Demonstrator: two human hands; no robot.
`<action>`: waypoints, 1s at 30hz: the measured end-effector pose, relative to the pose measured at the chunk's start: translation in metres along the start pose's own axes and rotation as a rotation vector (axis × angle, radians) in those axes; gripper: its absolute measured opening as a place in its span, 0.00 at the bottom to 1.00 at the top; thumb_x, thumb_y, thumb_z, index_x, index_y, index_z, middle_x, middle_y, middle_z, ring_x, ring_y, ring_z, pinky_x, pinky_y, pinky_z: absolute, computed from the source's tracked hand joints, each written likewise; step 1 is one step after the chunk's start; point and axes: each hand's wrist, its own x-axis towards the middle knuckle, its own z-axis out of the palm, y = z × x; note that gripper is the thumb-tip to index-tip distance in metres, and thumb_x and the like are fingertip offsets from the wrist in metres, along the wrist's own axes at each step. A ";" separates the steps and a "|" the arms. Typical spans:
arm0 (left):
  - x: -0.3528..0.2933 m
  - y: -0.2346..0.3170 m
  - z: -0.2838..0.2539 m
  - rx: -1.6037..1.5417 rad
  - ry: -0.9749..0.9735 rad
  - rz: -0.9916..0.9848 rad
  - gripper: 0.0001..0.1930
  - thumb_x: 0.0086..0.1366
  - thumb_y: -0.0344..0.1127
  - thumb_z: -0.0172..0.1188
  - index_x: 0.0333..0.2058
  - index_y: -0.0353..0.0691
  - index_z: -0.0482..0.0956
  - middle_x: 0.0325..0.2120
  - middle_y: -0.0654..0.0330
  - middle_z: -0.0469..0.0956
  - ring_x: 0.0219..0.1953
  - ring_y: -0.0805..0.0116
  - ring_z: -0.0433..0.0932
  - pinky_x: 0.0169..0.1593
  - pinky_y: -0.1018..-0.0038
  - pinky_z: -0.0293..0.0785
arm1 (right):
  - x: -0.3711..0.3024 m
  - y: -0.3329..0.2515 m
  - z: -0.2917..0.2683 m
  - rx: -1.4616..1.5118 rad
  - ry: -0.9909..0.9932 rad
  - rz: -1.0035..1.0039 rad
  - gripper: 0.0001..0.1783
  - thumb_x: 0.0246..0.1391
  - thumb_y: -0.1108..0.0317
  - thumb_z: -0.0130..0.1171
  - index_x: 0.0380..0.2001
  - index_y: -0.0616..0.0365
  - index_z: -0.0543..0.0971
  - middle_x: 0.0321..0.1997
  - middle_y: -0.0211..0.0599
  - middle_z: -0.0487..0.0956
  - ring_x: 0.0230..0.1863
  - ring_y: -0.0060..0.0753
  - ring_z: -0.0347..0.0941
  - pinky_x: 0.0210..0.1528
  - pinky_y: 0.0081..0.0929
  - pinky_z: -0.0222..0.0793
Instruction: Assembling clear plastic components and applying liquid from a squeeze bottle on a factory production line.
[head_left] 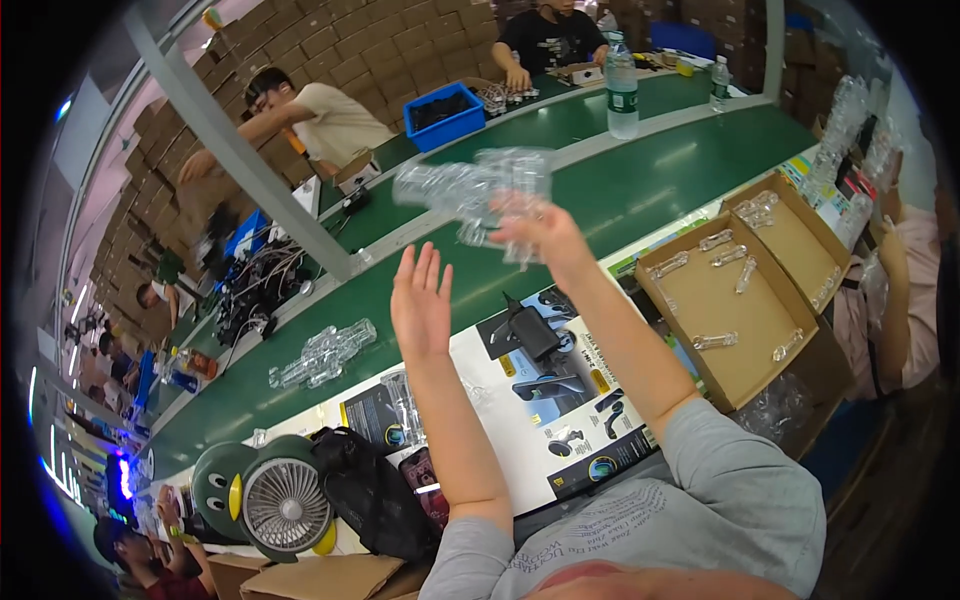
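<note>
My right hand (pixel 548 238) is raised over the green belt, its fingers closed on a clear moulded plastic tray (pixel 450 186) that is smeared by motion. Beside it my left hand (pixel 422 305) is open, palm showing and fingers stretched up, touching nothing. Another clear plastic tray (pixel 325 354) lies on the belt to the left. Between my arms, a black power adapter (pixel 535 332) sits on printed cardboard (pixel 480 400). More clear plastic (pixel 400 408) lies by my left forearm.
At right, shallow cardboard boxes (pixel 690 385) hold several small clear plastic pieces. A green penguin-shaped fan (pixel 288 508), black bag (pixel 365 490) and phone (pixel 424 484) stand near left. A metal post (pixel 235 150), water bottle (pixel 621 90) and blue bin (pixel 443 116) are beyond. Several people sit around.
</note>
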 end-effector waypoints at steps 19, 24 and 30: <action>-0.016 0.069 -0.052 -0.507 0.301 0.342 0.22 0.55 0.52 0.54 0.39 0.40 0.68 0.33 0.57 0.72 0.38 0.62 0.71 0.49 0.62 0.67 | -0.061 -0.062 0.037 -0.582 -0.406 -0.065 0.36 0.33 0.72 0.66 0.51 0.59 0.67 0.34 0.31 0.75 0.35 0.21 0.70 0.42 0.19 0.65; -0.029 0.076 -0.037 -0.435 0.007 0.486 0.23 0.55 0.54 0.51 0.36 0.39 0.68 0.32 0.55 0.73 0.39 0.58 0.71 0.45 0.58 0.68 | -0.067 -0.062 0.044 -0.642 -0.521 0.033 0.38 0.32 0.73 0.65 0.53 0.57 0.64 0.27 0.30 0.74 0.32 0.19 0.71 0.37 0.18 0.65; -0.044 0.078 0.000 -0.912 -0.416 0.376 0.32 0.49 0.56 0.63 0.48 0.43 0.68 0.47 0.59 0.68 0.51 0.65 0.66 0.47 0.65 0.69 | -0.069 -0.065 0.047 -0.846 -0.652 0.119 0.37 0.32 0.64 0.66 0.50 0.56 0.66 0.25 0.34 0.76 0.18 0.24 0.72 0.27 0.17 0.64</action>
